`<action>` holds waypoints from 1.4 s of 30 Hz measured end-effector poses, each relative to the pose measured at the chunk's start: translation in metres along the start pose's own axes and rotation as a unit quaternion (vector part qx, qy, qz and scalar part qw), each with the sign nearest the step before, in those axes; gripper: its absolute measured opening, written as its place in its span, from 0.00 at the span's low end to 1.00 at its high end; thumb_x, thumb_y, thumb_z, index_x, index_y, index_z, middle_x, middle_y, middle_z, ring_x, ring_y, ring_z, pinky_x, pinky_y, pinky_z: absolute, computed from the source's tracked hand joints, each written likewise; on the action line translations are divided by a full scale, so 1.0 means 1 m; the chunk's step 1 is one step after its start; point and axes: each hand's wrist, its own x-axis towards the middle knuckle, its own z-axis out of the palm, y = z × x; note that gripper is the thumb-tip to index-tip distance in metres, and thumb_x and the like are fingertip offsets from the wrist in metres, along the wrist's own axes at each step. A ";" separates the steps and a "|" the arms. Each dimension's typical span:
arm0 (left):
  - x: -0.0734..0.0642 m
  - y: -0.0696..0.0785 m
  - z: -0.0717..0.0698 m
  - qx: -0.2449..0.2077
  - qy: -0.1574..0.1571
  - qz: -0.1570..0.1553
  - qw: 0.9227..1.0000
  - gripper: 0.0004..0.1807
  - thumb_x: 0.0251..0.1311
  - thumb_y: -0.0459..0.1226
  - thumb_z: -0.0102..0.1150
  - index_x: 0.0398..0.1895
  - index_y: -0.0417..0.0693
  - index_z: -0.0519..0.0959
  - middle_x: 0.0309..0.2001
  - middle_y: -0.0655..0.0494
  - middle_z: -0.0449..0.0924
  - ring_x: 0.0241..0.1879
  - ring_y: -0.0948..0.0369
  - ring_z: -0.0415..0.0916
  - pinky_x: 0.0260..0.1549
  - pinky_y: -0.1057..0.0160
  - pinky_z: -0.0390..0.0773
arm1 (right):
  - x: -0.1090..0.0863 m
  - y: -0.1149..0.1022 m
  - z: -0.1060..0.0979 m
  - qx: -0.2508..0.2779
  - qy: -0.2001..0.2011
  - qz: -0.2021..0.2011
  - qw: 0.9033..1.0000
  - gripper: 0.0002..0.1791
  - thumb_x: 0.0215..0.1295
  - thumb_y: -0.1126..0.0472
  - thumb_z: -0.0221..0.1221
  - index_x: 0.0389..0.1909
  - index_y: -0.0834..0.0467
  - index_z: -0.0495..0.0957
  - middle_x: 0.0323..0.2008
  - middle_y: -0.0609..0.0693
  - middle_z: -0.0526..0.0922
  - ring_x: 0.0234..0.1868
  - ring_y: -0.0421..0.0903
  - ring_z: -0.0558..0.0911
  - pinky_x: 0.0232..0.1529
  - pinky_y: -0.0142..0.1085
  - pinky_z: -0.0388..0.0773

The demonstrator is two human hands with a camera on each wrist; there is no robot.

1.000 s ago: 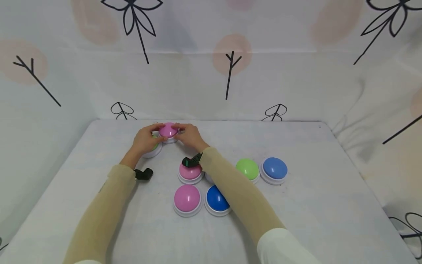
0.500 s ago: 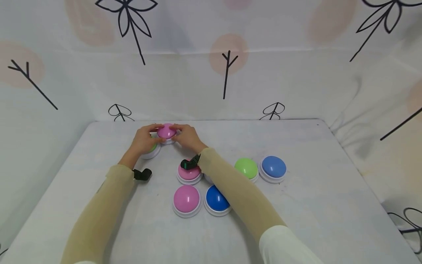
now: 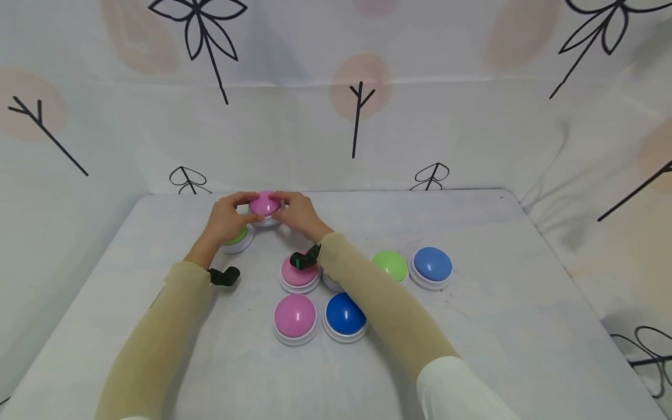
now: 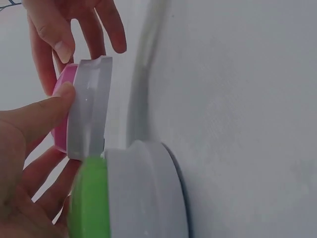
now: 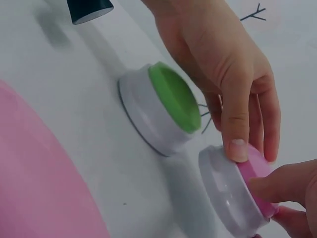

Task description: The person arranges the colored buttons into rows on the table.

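At the far left of the table, both hands hold a pink dome push button with a white base. My left hand grips its left side with thumb and fingers. From the right, my right hand pinches the pink rim, thumb toward me. The left wrist view shows the button's white base tilted and lifted off the tabletop. A green push button stands just in front of it, partly covered by the left hand in the head view. In the right wrist view, this green button rests flat on the table.
Nearer me stand a pink button, a dark blue button and another pink button under the right wrist camera. The right sleeve partly hides a white base. To the right are a green button and a light blue button.
The held pink button has risen slightly, with both hands still around it. The head view has shifted a little; the other buttons stay in place.
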 end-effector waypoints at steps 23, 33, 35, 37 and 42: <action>-0.016 0.040 0.006 -0.172 0.014 0.027 0.985 0.32 0.57 0.45 0.72 0.66 0.52 0.75 0.67 0.55 0.70 0.70 0.55 0.63 0.62 0.57 0.70 | -0.037 -0.010 -0.048 0.049 0.033 -0.010 0.998 0.28 0.60 0.53 0.70 0.63 0.44 0.79 0.64 0.41 0.77 0.67 0.46 0.71 0.61 0.41 0.74; -0.025 0.059 0.015 -0.187 0.010 0.085 0.979 0.30 0.58 0.36 0.72 0.65 0.46 0.75 0.67 0.49 0.71 0.69 0.53 0.65 0.63 0.50 0.69 | -0.061 -0.005 -0.068 0.040 0.026 -0.043 0.998 0.27 0.63 0.54 0.69 0.63 0.48 0.78 0.65 0.43 0.75 0.68 0.46 0.69 0.60 0.42 0.74; -0.027 0.060 0.018 -0.186 0.011 0.093 0.978 0.30 0.57 0.35 0.72 0.65 0.45 0.76 0.66 0.48 0.72 0.68 0.52 0.66 0.63 0.49 0.70 | -0.066 -0.004 -0.071 0.034 0.024 -0.044 0.998 0.27 0.63 0.54 0.69 0.63 0.48 0.78 0.66 0.43 0.75 0.69 0.46 0.69 0.61 0.43 0.73; -0.029 0.061 0.022 -0.186 0.010 0.098 0.978 0.29 0.57 0.36 0.72 0.64 0.45 0.76 0.65 0.49 0.73 0.67 0.53 0.68 0.62 0.50 0.71 | -0.071 -0.002 -0.073 0.030 0.025 -0.045 0.998 0.26 0.63 0.54 0.69 0.63 0.48 0.79 0.65 0.43 0.75 0.69 0.46 0.69 0.61 0.42 0.73; -0.035 0.065 0.029 -0.176 0.003 0.107 0.978 0.28 0.58 0.40 0.72 0.63 0.48 0.78 0.63 0.53 0.75 0.66 0.56 0.70 0.60 0.53 0.73 | -0.082 0.005 -0.077 0.034 0.025 -0.039 0.998 0.26 0.63 0.53 0.69 0.63 0.47 0.79 0.65 0.43 0.76 0.69 0.46 0.68 0.57 0.39 0.77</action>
